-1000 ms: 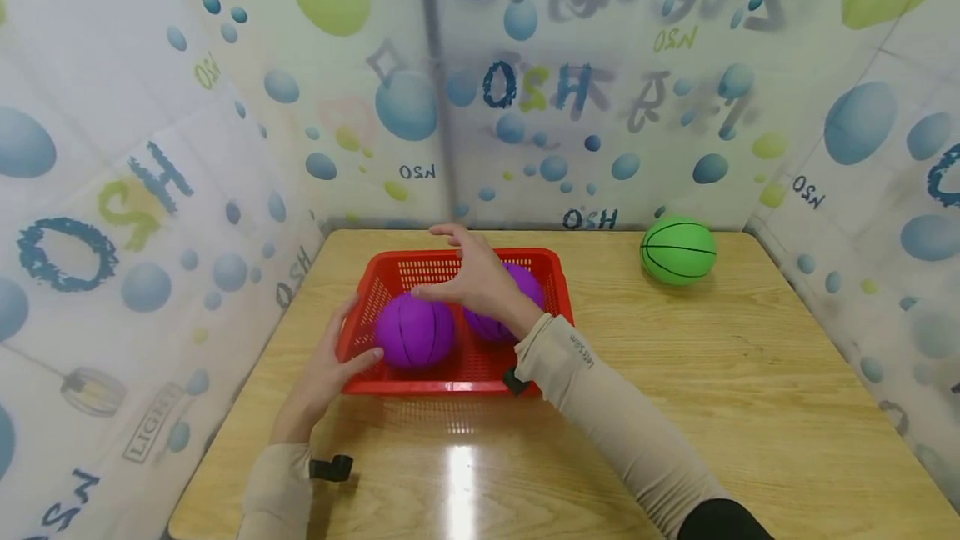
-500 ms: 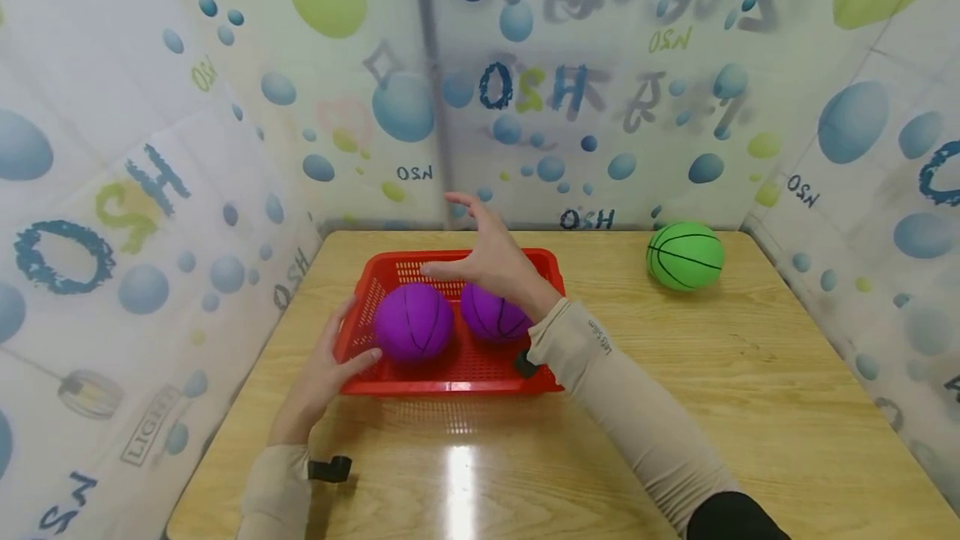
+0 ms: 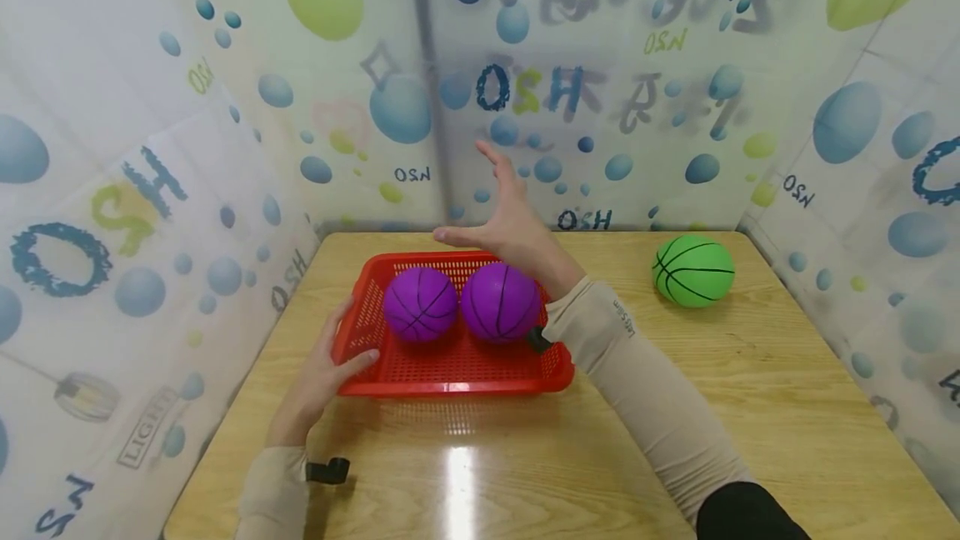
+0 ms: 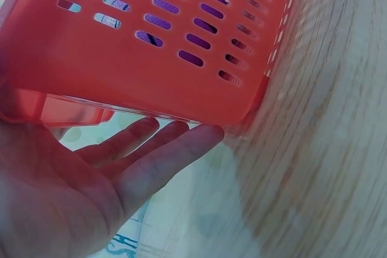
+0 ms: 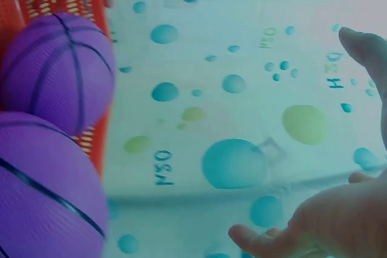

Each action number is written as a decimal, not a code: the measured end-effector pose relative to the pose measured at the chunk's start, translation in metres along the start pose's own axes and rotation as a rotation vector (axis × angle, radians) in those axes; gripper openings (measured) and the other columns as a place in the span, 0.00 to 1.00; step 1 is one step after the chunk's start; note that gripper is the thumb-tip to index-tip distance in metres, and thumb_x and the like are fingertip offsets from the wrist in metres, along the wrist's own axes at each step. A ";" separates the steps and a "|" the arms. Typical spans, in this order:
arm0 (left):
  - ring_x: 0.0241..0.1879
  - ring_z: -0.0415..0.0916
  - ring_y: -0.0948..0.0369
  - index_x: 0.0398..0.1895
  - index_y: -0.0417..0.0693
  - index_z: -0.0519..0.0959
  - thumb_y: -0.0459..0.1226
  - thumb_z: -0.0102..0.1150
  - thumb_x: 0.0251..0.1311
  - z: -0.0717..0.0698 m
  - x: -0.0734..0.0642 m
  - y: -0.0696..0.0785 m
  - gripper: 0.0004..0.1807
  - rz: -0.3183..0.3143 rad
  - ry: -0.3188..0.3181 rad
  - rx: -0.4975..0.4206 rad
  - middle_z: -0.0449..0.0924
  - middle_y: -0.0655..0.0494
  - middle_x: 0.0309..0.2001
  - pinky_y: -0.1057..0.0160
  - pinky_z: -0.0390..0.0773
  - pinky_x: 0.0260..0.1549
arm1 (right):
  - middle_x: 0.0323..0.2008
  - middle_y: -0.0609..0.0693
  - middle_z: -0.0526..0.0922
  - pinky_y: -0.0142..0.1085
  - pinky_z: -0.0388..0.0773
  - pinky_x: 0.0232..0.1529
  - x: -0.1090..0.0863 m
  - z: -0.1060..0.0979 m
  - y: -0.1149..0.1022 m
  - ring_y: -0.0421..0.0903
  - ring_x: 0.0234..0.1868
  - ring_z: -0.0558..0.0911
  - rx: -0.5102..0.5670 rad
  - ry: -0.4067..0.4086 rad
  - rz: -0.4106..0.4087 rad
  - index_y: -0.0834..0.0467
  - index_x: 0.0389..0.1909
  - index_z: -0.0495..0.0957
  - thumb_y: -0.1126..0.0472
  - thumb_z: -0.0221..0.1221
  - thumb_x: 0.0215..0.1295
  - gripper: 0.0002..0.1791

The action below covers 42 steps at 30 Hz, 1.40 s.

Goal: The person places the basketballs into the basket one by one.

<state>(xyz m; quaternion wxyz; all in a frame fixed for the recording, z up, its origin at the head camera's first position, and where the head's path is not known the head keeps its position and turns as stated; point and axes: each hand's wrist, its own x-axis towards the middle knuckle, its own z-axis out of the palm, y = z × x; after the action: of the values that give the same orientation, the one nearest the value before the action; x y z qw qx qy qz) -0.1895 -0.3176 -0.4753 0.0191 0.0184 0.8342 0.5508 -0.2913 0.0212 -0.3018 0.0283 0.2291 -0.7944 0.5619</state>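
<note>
A red plastic basket [image 3: 457, 388] with slotted walls stands on the table. Two purple balls with black basketball lines lie in it side by side, the left ball [image 3: 421, 304] and the right ball [image 3: 500, 303]. My left hand [image 3: 318, 377] holds the basket's left side, thumb over the rim and fingers along the outside; the left wrist view shows those fingers [image 4: 175, 158] straight against the wall. My right hand [image 3: 517, 227] is raised over the basket's back right, fingers spread and nothing in them. In the right wrist view it is apart from both balls.
A green ball [image 3: 693, 271] with black lines sits on the wooden table [image 3: 712, 382] at the back right. Patterned sheets [image 3: 630, 65] enclose the table at the back and both sides.
My right hand has risen away from the balls. The left purple ball has rolled back towards the far wall of the basket. The green ball has rolled forward and right. My left hand stays put.
</note>
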 end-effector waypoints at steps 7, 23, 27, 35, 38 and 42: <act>0.86 0.46 0.34 0.93 0.76 0.42 0.45 0.70 0.75 0.001 0.000 -0.001 0.56 0.010 -0.001 0.004 0.38 0.47 0.92 0.20 0.54 0.77 | 0.90 0.42 0.45 0.66 0.61 0.81 0.004 -0.036 -0.017 0.46 0.89 0.49 0.010 0.080 -0.025 0.24 0.88 0.47 0.43 0.84 0.57 0.68; 0.83 0.53 0.35 0.93 0.75 0.42 0.44 0.69 0.76 0.000 0.001 0.000 0.55 0.015 -0.004 -0.010 0.39 0.45 0.92 0.23 0.60 0.76 | 0.90 0.46 0.42 0.62 0.60 0.83 0.000 -0.124 -0.041 0.53 0.89 0.46 0.038 0.257 -0.059 0.27 0.89 0.49 0.51 0.83 0.59 0.66; 0.85 0.48 0.34 0.93 0.75 0.41 0.45 0.69 0.76 0.001 0.001 0.001 0.56 0.007 -0.009 -0.009 0.36 0.46 0.92 0.20 0.57 0.76 | 0.90 0.46 0.40 0.62 0.60 0.83 -0.003 -0.144 -0.038 0.54 0.88 0.43 0.090 0.296 -0.044 0.28 0.89 0.50 0.54 0.82 0.60 0.65; 0.84 0.51 0.35 0.93 0.75 0.40 0.44 0.69 0.76 0.002 0.001 0.001 0.56 0.006 -0.008 -0.011 0.38 0.46 0.92 0.22 0.57 0.77 | 0.90 0.48 0.40 0.57 0.59 0.84 -0.011 -0.179 -0.024 0.55 0.86 0.43 0.105 0.377 0.041 0.25 0.88 0.50 0.55 0.82 0.61 0.65; 0.83 0.52 0.35 0.93 0.75 0.40 0.44 0.69 0.76 0.002 0.000 0.001 0.56 -0.004 -0.010 -0.009 0.38 0.45 0.92 0.22 0.58 0.77 | 0.90 0.48 0.39 0.56 0.57 0.85 -0.015 -0.192 -0.016 0.53 0.87 0.42 0.107 0.402 0.070 0.25 0.88 0.49 0.55 0.82 0.62 0.65; 0.83 0.53 0.35 0.93 0.77 0.40 0.45 0.69 0.76 0.002 0.000 0.001 0.56 -0.016 -0.011 -0.012 0.37 0.46 0.92 0.23 0.59 0.77 | 0.91 0.48 0.37 0.55 0.56 0.86 -0.021 -0.207 -0.005 0.50 0.88 0.41 0.108 0.436 0.114 0.25 0.89 0.47 0.53 0.81 0.63 0.64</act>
<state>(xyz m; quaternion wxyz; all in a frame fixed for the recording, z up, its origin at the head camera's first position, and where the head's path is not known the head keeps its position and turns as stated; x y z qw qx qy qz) -0.1897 -0.3154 -0.4751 0.0281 0.0146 0.8310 0.5554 -0.3145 0.2144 -0.2281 0.1550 0.0584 -0.7499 0.6405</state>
